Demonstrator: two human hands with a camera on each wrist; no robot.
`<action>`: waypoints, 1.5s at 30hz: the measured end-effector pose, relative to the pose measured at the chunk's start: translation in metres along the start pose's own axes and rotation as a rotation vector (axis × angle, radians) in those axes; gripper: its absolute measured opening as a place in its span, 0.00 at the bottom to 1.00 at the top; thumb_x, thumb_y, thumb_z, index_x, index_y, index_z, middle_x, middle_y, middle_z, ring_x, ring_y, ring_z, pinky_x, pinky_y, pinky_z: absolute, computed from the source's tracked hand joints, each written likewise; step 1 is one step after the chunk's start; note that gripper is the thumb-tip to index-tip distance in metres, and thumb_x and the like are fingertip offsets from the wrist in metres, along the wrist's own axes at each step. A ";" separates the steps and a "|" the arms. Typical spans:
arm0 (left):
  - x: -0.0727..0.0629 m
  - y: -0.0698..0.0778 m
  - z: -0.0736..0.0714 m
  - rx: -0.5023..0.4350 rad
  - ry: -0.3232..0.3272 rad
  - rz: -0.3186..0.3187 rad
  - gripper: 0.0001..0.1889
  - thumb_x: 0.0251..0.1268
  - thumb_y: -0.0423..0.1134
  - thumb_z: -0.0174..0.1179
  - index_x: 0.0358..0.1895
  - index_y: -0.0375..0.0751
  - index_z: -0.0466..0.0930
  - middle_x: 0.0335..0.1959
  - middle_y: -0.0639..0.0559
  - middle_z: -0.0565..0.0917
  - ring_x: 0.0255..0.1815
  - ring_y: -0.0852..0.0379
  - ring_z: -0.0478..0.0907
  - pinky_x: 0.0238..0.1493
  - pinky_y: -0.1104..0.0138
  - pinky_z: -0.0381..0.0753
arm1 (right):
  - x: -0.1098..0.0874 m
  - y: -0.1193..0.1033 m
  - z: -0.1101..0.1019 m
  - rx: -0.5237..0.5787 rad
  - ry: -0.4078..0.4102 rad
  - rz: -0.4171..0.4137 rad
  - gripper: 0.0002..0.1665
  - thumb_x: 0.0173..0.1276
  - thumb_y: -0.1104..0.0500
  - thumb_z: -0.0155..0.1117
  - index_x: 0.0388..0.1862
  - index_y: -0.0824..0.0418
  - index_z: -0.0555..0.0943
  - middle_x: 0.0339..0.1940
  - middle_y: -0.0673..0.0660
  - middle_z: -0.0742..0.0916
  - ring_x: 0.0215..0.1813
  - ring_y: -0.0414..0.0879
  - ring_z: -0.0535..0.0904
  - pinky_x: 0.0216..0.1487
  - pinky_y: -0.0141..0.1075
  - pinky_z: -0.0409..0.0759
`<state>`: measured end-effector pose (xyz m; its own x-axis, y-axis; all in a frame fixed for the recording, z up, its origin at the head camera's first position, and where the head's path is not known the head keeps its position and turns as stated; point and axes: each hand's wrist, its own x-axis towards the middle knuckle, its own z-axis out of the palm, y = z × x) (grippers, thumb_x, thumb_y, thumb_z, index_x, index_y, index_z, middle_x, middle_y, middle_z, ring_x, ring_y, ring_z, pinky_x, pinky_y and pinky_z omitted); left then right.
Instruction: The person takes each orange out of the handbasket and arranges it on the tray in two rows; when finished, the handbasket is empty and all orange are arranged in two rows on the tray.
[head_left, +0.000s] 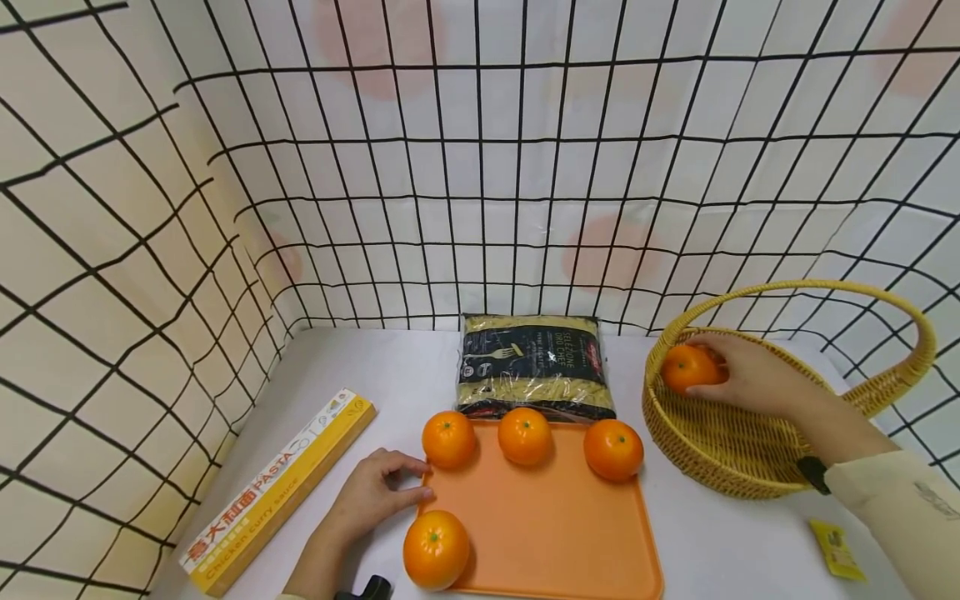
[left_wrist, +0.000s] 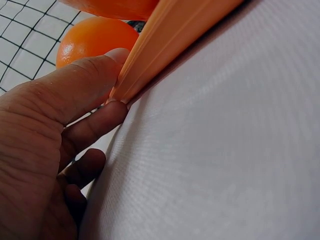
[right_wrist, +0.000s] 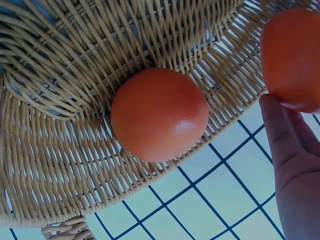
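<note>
My left hand [head_left: 378, 492] pinches the left rim of an orange tray [head_left: 555, 533], thumb above and forefinger below the edge in the left wrist view. On the tray stand several oranges: one at the back left corner [head_left: 448, 439], one at the back middle [head_left: 525, 436], one at the back right [head_left: 613, 450] and one at the front left [head_left: 436, 550]. Over at the right, my right hand [head_left: 750, 375] reaches into a wicker basket [head_left: 705, 450] and grips an orange [head_left: 688, 369]. Another orange [right_wrist: 159, 115] lies against the basket's woven wall in the right wrist view.
A bag of pasta [head_left: 534, 367] lies behind the tray. To the left is a long yellow pasta box [head_left: 277, 492]. A small yellow packet [head_left: 836, 550] lies below the basket, whose handle [head_left: 795, 286] arches over my right hand. Grid-patterned cloth [head_left: 517, 167] encloses the table.
</note>
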<state>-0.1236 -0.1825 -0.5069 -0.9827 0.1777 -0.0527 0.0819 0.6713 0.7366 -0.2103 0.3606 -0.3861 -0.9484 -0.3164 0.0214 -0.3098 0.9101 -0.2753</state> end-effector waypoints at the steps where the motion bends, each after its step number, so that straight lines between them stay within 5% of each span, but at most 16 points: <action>1: 0.000 0.000 0.000 0.002 0.000 0.001 0.14 0.48 0.54 0.80 0.40 0.67 0.89 0.38 0.70 0.85 0.40 0.63 0.73 0.44 0.70 0.72 | -0.001 -0.001 0.000 -0.003 0.002 0.000 0.50 0.60 0.36 0.76 0.69 0.66 0.71 0.63 0.71 0.81 0.58 0.62 0.80 0.57 0.61 0.77; 45: 0.002 -0.001 0.000 -0.008 -0.002 0.010 0.14 0.48 0.53 0.80 0.39 0.67 0.89 0.38 0.70 0.85 0.39 0.63 0.72 0.42 0.70 0.71 | -0.052 -0.065 -0.006 0.162 0.052 0.109 0.56 0.59 0.30 0.73 0.74 0.60 0.66 0.65 0.70 0.78 0.62 0.68 0.78 0.59 0.65 0.76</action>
<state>-0.1254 -0.1826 -0.5074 -0.9815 0.1856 -0.0470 0.0899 0.6638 0.7425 -0.1416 0.3197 -0.3636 -0.9792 -0.2006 0.0318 -0.1946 0.8816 -0.4301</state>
